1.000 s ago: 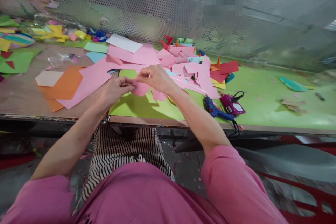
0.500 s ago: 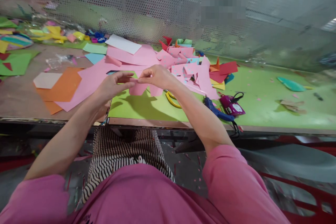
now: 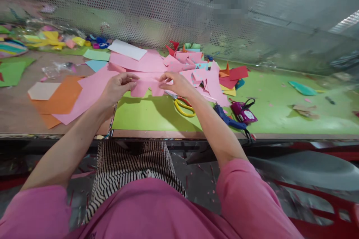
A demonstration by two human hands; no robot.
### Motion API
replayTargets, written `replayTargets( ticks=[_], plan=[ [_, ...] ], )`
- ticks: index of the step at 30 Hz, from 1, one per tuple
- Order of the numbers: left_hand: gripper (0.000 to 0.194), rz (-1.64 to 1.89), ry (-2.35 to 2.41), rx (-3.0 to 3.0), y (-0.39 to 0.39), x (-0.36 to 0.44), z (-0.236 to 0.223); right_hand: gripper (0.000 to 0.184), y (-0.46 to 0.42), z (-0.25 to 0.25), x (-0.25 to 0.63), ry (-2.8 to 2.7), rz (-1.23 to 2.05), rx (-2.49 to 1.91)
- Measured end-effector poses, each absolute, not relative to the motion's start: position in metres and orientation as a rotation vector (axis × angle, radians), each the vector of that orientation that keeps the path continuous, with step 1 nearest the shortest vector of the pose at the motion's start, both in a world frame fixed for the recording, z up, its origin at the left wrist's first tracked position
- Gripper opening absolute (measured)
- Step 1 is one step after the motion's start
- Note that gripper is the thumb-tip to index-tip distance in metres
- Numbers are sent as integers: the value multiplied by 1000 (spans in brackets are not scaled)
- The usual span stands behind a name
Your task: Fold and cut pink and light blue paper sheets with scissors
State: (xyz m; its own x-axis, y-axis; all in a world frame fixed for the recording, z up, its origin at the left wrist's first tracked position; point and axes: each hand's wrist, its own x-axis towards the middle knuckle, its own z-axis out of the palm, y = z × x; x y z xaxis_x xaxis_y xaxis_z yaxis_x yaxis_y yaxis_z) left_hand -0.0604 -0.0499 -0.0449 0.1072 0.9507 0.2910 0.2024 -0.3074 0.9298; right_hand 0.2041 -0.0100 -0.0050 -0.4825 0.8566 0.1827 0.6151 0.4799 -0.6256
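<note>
Between my two hands is a pink paper cut-out (image 3: 144,84) with notched lower edges, held up over the green table top. My left hand (image 3: 119,86) pinches its left end between thumb and fingers. On the other end, my right hand (image 3: 177,83) has its fingers closed on the paper. Scissors with yellow and red handles (image 3: 184,107) lie just below my right hand, partly hidden by my forearm. Behind the cut-out spread larger pink sheets (image 3: 98,86) and a white sheet (image 3: 127,49).
A blue glue gun (image 3: 228,117) and a magenta box with a cord (image 3: 244,112) lie right of my right forearm. Pink dotted paper pieces (image 3: 193,76) pile up behind. Orange sheets (image 3: 66,97) lie at left. A perforated metal panel (image 3: 168,11) stands along the back.
My hands have moved apart along the pink cut-out, which now shows more of its width. The right hand has shifted slightly right; more of the scissors shows.
</note>
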Motion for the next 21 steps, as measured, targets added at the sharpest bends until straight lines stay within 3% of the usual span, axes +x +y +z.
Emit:
replayTargets(
  ticks=[3,14,21],
  plan=[
    [30,1232,1230,1705,-49,-62,-41,7,-6,-4,200,-2270,630,-1246],
    [35,775,1593,2195,-52,-67,-24,11,-7,2,199,-2228,686,-1201],
    [34,536,1883,2191,-36,-65,-22,15,1,-9,190,-2273,531,-1375]
  ],
)
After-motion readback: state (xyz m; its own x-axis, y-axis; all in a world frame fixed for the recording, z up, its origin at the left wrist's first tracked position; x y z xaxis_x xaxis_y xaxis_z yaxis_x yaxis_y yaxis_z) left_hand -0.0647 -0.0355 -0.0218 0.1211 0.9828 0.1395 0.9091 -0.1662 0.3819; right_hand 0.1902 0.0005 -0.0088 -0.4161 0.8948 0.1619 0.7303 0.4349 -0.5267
